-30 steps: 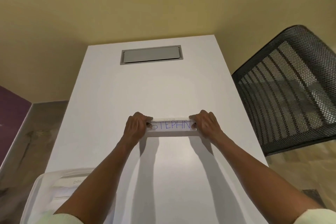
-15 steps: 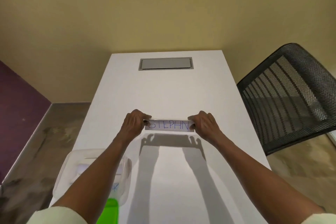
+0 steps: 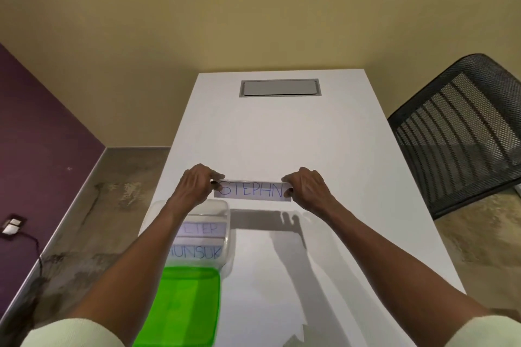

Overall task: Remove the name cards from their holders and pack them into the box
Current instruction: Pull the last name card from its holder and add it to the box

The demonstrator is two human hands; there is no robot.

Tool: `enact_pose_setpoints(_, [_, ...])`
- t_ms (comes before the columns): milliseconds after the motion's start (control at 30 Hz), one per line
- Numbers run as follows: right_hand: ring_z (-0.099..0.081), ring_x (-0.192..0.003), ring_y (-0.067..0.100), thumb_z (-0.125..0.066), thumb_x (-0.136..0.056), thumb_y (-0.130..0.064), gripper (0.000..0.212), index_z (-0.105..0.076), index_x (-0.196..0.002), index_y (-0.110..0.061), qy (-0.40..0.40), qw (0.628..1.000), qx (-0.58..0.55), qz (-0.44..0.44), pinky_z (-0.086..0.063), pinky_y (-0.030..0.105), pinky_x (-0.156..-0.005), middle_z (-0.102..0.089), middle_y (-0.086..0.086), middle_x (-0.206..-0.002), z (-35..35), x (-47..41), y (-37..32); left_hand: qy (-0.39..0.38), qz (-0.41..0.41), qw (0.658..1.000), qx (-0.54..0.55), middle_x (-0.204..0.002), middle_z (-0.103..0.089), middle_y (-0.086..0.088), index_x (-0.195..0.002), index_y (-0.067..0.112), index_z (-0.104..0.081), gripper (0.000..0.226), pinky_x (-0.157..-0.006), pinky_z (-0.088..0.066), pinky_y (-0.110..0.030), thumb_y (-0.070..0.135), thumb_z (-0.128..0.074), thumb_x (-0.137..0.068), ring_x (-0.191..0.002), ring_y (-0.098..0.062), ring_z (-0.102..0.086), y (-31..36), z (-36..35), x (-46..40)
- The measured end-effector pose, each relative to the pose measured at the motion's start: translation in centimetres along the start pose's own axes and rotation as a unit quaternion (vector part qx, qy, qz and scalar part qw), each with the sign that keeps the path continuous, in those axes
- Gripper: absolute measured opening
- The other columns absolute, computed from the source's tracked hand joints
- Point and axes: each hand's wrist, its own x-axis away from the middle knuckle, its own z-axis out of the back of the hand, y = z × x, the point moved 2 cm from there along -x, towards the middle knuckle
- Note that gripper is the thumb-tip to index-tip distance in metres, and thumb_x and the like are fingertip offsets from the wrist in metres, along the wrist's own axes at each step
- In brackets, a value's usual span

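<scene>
Lid: green lid (image 3: 183, 307), nearest, at the table's left edge.
Box: clear box (image 3: 225, 222) just beyond it — cards reading "ETER" and "UNSUK" lie inside.
Left hand: left hand (image 3: 196, 187) pinches the left end of the name card (image 3: 252, 191).
Right hand: right hand (image 3: 306, 189) pinches its right end.
Card: reads "STEPHN", in its clear holder, held above the white table (image 3: 282, 135).
Far: grey hatch (image 3: 279, 88); mesh chair (image 3: 462, 132) at right.

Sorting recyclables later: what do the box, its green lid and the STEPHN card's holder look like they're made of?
Box: clear plastic, the cards show through its wall. Lid: translucent green plastic, glossy. Holder: probably clear acrylic, judging by its shiny top edge.
</scene>
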Motion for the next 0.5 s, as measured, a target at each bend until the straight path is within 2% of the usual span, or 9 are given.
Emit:
enact_pose_setpoints(100, [-0.039, -0.066, 0.031, -0.066, -0.078, -0.011, 0.003, -0.064, -0.077, -0.011, -0.001, 1.000, -0.007, 0.004, -0.025, 0.031, -0.059, -0.065, 0.014, -0.069, -0.6, -0.2, -2.8, -0.011, 0.018, 1.000, 0.000, -0.090, -0.077, 0.006, -0.105, 0.020, -0.075, 0.024, -0.080, -0.049, -0.033, 0.008, -0.067, -0.086, -0.105, -0.018, -0.063, -2.4, 0.8, 1.4])
enact_pose_setpoints(167, [-0.034, -0.067, 0.028, -0.065, -0.079, -0.013, 0.002, -0.064, -0.079, -0.012, -0.005, 1.000, -0.003, 0.011, -0.025, 0.032, -0.059, -0.065, 0.014, -0.070, -1.1, -0.3, -4.4, -0.015, 0.027, 1.000, -0.001, -0.092, -0.077, 0.003, -0.105, 0.020, -0.075, 0.022, -0.080, -0.051, -0.034, 0.015, -0.072, -0.084, -0.104, -0.019, -0.065, -3.8, 1.4, 2.3])
enact_pose_setpoints(233, [-0.043, -0.070, 0.031, -0.065, -0.080, -0.016, 0.005, -0.065, -0.080, -0.012, -0.017, 1.000, 0.008, 0.018, -0.028, 0.032, -0.059, -0.065, 0.013, -0.071, -1.6, -0.5, -6.0, -0.013, 0.040, 0.999, -0.003, -0.095, -0.076, 0.001, -0.104, 0.020, -0.075, 0.022, -0.078, -0.051, -0.032, 0.020, -0.076, -0.081, -0.103, -0.020, -0.065, -5.2, 2.1, 3.1])
enact_pose_setpoints(367, [-0.053, -0.077, 0.033, -0.063, -0.081, -0.021, 0.010, -0.066, -0.081, -0.011, -0.031, 0.999, 0.024, 0.037, -0.032, 0.033, -0.059, -0.066, 0.010, -0.071, -2.4, -1.2, -9.1, -0.006, 0.062, 0.998, -0.009, -0.095, -0.076, 0.002, -0.099, 0.024, -0.077, 0.020, -0.067, -0.040, -0.025, 0.021, -0.077, -0.080, -0.100, -0.017, -0.066, -7.9, 3.1, 4.5])
enact_pose_setpoints(500, [-0.057, -0.080, 0.033, -0.066, -0.081, -0.024, 0.015, -0.069, -0.084, -0.009, -0.036, 0.997, 0.031, 0.055, -0.036, 0.033, -0.061, -0.069, 0.010, -0.074, -3.3, -1.8, -11.7, -0.023, 0.096, 0.995, -0.009, -0.101, -0.075, 0.000, -0.099, 0.026, -0.077, 0.020, -0.069, -0.039, -0.027, 0.023, -0.077, -0.079, -0.100, -0.020, -0.067, -10.4, 3.8, 5.8])
